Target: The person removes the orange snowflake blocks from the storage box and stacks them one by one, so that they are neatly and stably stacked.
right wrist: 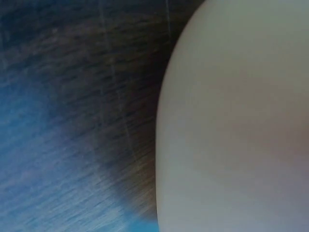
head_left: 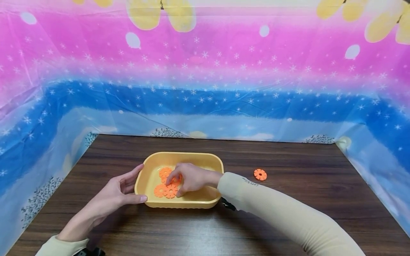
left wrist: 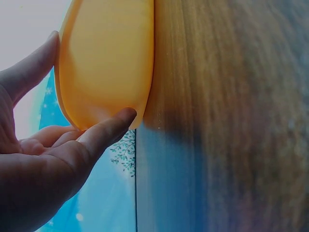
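A yellow rectangular tub (head_left: 195, 205) stands on the table, and my left hand (head_left: 116, 192) grips its left end, thumb on the near corner and fingers along the far side. The left wrist view shows the same hand (left wrist: 63, 145) against the tub's end wall (left wrist: 111, 58). Inside the tub lie several orange notched discs, among them a far disc (head_left: 165, 172) and a left disc (head_left: 159, 191). My right hand (head_left: 190, 179) reaches in over the right side, its bent index finger and thumb at the edges of the near orange disc (head_left: 171, 192). Another disc lies partly hidden beneath that hand.
One more orange disc (head_left: 260, 174) lies on the dark wood table (head_left: 282, 156), right of the tub. A printed pink and blue cloth (head_left: 205, 89) hangs around the table's back and sides. A pale surface (right wrist: 231, 116) fills much of the right wrist view.
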Tool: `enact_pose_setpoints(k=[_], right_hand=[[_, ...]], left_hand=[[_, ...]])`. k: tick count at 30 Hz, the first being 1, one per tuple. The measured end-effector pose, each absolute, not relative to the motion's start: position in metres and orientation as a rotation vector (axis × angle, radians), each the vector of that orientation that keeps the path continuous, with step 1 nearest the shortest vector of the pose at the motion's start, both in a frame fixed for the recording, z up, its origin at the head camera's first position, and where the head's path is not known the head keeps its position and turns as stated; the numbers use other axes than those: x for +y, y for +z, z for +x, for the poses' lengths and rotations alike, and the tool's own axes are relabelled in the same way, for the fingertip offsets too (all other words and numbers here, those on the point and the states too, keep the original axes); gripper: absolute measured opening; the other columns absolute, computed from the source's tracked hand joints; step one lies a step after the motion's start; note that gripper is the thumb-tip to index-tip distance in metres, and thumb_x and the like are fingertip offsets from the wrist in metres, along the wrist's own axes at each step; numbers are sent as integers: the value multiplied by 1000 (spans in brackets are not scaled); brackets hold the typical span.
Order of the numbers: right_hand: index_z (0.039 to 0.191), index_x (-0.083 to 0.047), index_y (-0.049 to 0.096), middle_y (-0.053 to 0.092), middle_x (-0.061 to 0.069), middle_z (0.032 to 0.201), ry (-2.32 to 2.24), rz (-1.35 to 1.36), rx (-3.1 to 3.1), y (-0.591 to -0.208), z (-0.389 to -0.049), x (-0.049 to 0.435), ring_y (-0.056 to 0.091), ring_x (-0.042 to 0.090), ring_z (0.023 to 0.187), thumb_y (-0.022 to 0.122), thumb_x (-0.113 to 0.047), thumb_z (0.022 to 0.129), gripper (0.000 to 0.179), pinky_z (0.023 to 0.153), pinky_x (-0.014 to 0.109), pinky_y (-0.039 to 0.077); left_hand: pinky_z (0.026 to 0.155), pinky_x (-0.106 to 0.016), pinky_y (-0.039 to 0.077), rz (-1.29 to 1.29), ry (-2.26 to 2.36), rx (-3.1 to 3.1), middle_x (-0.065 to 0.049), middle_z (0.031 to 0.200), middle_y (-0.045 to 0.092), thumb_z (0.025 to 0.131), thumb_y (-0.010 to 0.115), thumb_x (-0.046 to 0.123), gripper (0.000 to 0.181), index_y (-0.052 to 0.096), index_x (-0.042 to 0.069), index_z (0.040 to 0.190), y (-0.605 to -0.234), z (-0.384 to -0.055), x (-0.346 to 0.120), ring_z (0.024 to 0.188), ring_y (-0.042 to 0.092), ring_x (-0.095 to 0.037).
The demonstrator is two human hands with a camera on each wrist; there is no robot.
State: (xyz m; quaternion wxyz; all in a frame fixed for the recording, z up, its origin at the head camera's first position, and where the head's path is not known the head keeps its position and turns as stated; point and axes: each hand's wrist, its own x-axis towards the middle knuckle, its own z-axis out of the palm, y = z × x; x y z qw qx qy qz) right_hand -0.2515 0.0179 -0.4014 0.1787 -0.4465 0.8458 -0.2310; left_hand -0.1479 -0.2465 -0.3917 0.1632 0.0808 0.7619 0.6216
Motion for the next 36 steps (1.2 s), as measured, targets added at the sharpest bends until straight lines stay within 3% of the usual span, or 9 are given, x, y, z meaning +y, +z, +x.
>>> enact_pose_setpoints(k=[8,14,27,36], right_hand=[[116,-14,80,64,0,98,-715,-1243,2359,-397,-252,22,54,10,91,94,-10,79,40,83,21,44],[113,-12,80,71,-7,95,-819,-1190,2303,-393,-253,25,58,11,85,93,-7,78,38,77,21,47],[119,-8,79,75,-5,103,-916,-1132,2292,-392,-254,32,63,21,93,89,-1,79,42,79,22,48],[121,-4,78,74,-4,96,-1013,-1085,2248,-390,-257,38,59,16,78,88,4,80,43,71,22,47]], left_hand=[[99,-30,51,229,1767,2180,-22,172,16,92,83,8,102,17,9,170,-391,-147,-246,150,33,-44],[99,-28,51,234,1768,2183,-22,172,16,92,83,8,102,17,8,170,-390,-147,-246,150,33,-43],[101,-31,51,219,1768,2178,-22,173,16,91,83,8,103,17,8,170,-392,-148,-246,150,33,-43],[101,-32,51,228,1769,2181,-22,172,16,92,83,8,103,16,7,170,-392,-148,-246,149,34,-42]])
